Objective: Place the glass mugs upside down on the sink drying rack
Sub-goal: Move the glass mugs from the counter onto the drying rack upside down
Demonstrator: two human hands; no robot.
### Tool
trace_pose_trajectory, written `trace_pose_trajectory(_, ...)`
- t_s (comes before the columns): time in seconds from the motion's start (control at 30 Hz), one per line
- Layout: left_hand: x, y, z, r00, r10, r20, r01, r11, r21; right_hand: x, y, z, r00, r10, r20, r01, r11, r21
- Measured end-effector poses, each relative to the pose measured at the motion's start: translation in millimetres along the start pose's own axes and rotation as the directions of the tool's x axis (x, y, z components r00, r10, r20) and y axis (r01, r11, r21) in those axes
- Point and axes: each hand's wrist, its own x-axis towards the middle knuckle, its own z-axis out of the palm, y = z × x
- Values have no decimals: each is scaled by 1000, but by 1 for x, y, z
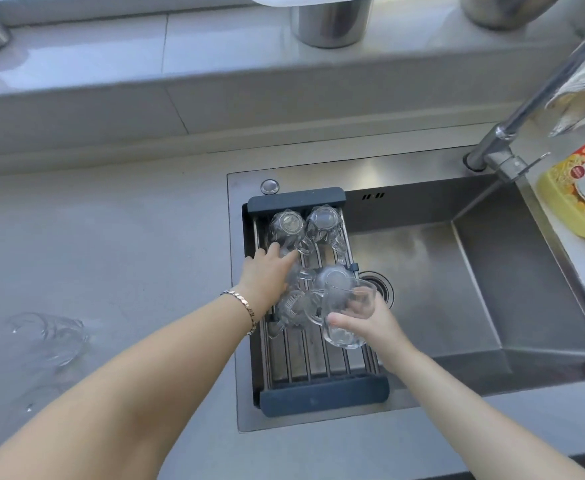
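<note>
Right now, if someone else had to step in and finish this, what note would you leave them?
Left hand: open, fingers resting on upturned mugs on the drying rack.
Right hand: gripping one glass mug above the rack, tilted, not yet set down.
Done: two mugs upside down at the far end, at least two more mid-rack under the hands.
Left: set down the held mug on the bare near end; one more mug waits on the counter to the left.
</note>
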Motion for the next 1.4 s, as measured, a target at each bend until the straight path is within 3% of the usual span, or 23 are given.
trace_pose_trajectory(0.17, 4, -12, -1, 990, 135, 34, -136, 989, 51, 9, 8, 9, 995, -24, -94, 38, 989, 146)
trace_pose_trajectory(0.3, 3, -21, -5, 973, 223, 51, -227, 969, 93, 6, 12, 8, 996, -67, -56, 76, 983, 166)
trace_pose_trajectory(0.47, -2, -14, -6, 978, 203, 43, -205, 977, 52, -1, 12, 19, 992, -123, -10, 121, 984, -135)
trace_pose_trajectory(0.6, -2, -9, -5, 986, 165, 36, -163, 986, -34, 6, 7, 18, 998, -56, -3, 56, 996, 76)
trace_pose_trajectory(0.77, 6, 13, -16, 963, 202, -176, -231, 960, -159, 4, 15, 1, 999, -25, -20, 28, 985, 171)
trace_pose_trajectory(0.93, 16, 38, -22, 953, 304, 8, -292, 922, -253, 5, 17, -17, 997, -47, -56, 58, 974, 218)
trace_pose_trajectory(1.07, 25, 38, -25, 937, 339, 89, -296, 901, -318, 7, 16, -26, 999, -34, 11, 31, 976, 215)
trace_pose_trajectory(1.17, 27, 34, -21, 899, 407, 161, -375, 906, -199, 9, 13, -31, 997, -14, 80, 1, 987, 161)
trace_pose_trajectory(1.4, 28, 47, -6, 896, 441, 54, -442, 897, 8, 5, -16, -50, 992, -30, 124, 24, 998, 56)
